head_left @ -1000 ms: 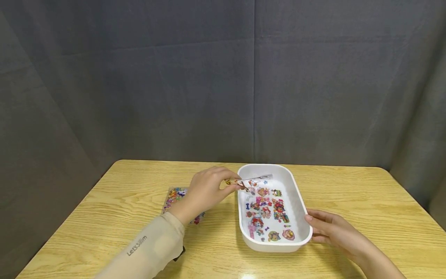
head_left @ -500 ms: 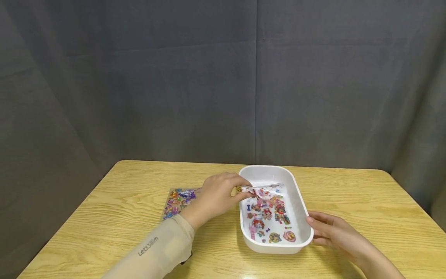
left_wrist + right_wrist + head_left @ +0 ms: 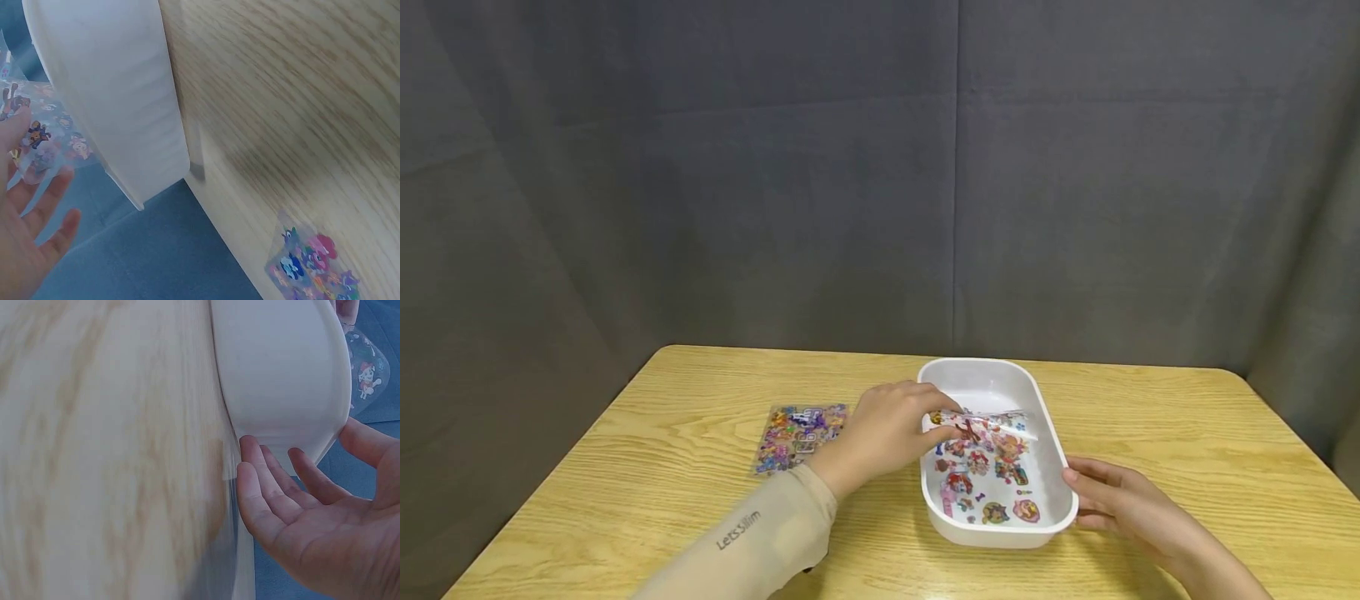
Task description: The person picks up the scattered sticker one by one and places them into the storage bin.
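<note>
My left hand (image 3: 901,425) reaches over the left rim of a white plastic tray (image 3: 1003,537). Between thumb and forefinger it pinches a clear sticker sheet (image 3: 1009,423) printed with cartoon characters; the sheet bends over the tray. In the left wrist view, the other fingers spread away from the sheet (image 3: 78,145). More stickers (image 3: 996,512) show at the tray's near end. At the tray's front right corner, my right hand (image 3: 1123,500) holds on, its thumb on the rim and its fingers against the outer wall, as the right wrist view shows under the tray (image 3: 281,369).
Another clear sticker sheet (image 3: 801,437) with colourful figures lies flat on the wooden table (image 3: 647,467), left of the tray and partly behind my left arm. A dark grey curtain (image 3: 820,183) hangs behind the table's far edge.
My left hand has moved right and slightly nearer, carrying the pinched sheet further over the tray. More of the sheet on the table shows now. My right hand stays at the tray's corner.
</note>
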Action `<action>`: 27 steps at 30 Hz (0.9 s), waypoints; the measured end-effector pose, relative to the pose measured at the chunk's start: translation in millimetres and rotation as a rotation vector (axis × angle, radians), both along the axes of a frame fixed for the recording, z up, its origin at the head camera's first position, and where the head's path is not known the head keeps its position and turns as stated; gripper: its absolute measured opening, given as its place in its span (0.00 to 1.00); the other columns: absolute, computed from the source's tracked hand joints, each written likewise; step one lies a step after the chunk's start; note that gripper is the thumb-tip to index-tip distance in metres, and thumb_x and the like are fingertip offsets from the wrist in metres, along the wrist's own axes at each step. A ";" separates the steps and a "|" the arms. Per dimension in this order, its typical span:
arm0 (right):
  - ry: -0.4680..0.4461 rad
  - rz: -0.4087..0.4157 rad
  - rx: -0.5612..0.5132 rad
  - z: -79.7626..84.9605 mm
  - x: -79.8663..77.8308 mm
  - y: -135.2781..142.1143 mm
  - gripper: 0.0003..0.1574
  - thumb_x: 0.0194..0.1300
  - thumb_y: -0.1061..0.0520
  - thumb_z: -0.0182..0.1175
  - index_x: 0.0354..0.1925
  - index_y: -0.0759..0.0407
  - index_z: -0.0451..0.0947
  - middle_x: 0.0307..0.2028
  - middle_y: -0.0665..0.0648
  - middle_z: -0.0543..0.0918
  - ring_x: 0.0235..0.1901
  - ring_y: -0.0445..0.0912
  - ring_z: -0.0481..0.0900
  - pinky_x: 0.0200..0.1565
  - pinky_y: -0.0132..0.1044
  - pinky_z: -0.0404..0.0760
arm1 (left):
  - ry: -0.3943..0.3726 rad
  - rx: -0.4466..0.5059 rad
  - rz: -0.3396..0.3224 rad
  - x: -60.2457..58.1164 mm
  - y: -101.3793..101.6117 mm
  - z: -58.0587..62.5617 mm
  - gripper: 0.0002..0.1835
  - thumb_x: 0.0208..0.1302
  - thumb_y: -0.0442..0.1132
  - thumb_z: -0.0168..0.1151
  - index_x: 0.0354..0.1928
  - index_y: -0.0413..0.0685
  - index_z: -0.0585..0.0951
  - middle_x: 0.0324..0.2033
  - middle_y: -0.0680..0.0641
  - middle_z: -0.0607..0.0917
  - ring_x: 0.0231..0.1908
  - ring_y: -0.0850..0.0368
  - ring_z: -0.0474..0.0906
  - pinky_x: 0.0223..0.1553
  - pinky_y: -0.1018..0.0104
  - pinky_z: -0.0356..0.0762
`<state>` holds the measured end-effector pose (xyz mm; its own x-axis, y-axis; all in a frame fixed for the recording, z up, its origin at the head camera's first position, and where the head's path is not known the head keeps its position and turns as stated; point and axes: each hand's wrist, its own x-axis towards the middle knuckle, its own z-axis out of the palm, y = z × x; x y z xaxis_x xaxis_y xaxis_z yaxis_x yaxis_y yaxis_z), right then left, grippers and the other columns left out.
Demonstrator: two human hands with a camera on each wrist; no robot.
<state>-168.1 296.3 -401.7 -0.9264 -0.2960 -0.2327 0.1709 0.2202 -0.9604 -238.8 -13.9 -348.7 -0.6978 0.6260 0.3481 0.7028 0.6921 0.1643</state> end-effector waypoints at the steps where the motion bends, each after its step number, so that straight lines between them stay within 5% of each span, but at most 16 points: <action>1: 0.001 0.003 -0.002 0.3 0.0 -0.1 0.44 0.79 0.51 0.48 0.68 0.87 0.44 0.56 0.66 0.78 0.48 0.48 0.82 0.48 0.40 0.82 | -0.001 -0.008 -0.005 0.2 0.8 -0.3 0.16 0.66 0.58 0.63 0.51 0.63 0.86 0.48 0.60 0.86 0.48 0.61 0.82 0.46 0.61 0.79; 27: -0.012 0.012 0.001 1.1 -1.1 0.0 0.45 0.79 0.50 0.48 0.69 0.86 0.44 0.56 0.65 0.78 0.49 0.49 0.82 0.49 0.40 0.82 | -0.025 -0.097 0.004 4.4 4.5 -11.4 0.19 0.65 0.59 0.64 0.54 0.63 0.85 0.49 0.59 0.85 0.47 0.60 0.83 0.46 0.59 0.78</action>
<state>-169.2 296.3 -400.6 -0.9199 -0.3067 -0.2445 0.1801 0.2237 -0.9579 -234.4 -9.4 -360.1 -0.7081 0.6532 0.2681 0.6966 0.7083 0.1141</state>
